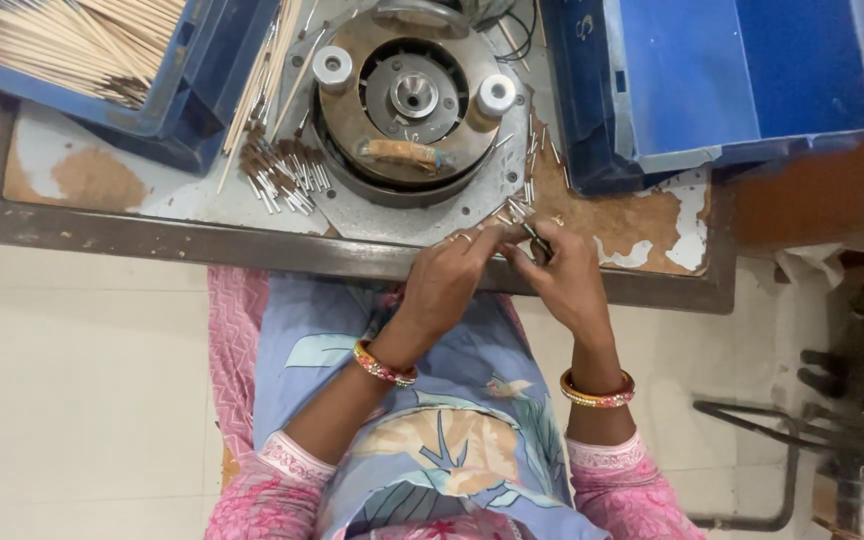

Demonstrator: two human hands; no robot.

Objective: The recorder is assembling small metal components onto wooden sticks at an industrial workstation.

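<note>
We're holding both hands together right at the front edge of the tabletop [652, 215], fingers pinching in toward each other. Our left hand [449, 278] is curled with its fingertips closed around a few of the little metal pins [515, 210], and our right hand [564, 275] is meeting it from the other side, fingers also closed, gripping something small and dark that we can't really make out. Both wrists are wearing colourful bangles [385, 364].

Just past the fingertips more of those thin pins are lying scattered on the worn tabletop, running up along the right side of the round metal machine [414, 110]. That machine is sitting dead centre, with a grey base plate, two short silver cylinders [333, 67] on top and a hub in the middle.

On its left there's a messy heap of short dark-tipped pins [282, 175], and a few long bamboo sticks [262, 90] are leaning over the edge of a blue crate [202, 70] that's stuffed with more of them. On the right a second blue crate [732, 80] is sitting tilted on the far corner of the tabletop, touching the paint-chipped patch
</note>
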